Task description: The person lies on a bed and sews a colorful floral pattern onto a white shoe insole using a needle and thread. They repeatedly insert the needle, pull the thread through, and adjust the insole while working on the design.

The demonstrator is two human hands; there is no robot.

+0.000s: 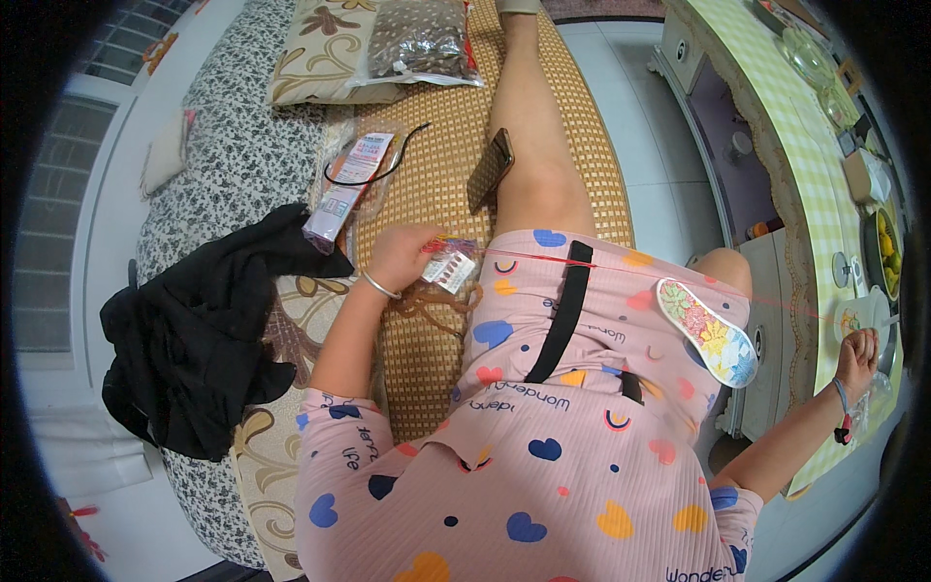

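My left hand (409, 256) grips a bundle of multicoloured embroidery threads (452, 245), with a small printed packet (451, 270) hanging just below it. Red thread (640, 272) runs taut from the bundle across my lap to my right hand (858, 358). That hand is raised far out to the right, its fingers curled on the thread's end. Whether it also holds a needle is too small to tell. On my right thigh lies a shoe insole (709, 333) stitched with green, pink, yellow and blue flowers. A black strap (566, 313) crosses my lap beneath the thread.
A mobile phone (490, 172) leans against my outstretched leg. Left of me are black clothing (196, 335), a plastic-wrapped packet (356, 182) with a black cord, and a cushion (313, 80) on the woven mat (429, 174). At right stands a table with a checked cloth (793, 153), holding dishes and fruit.
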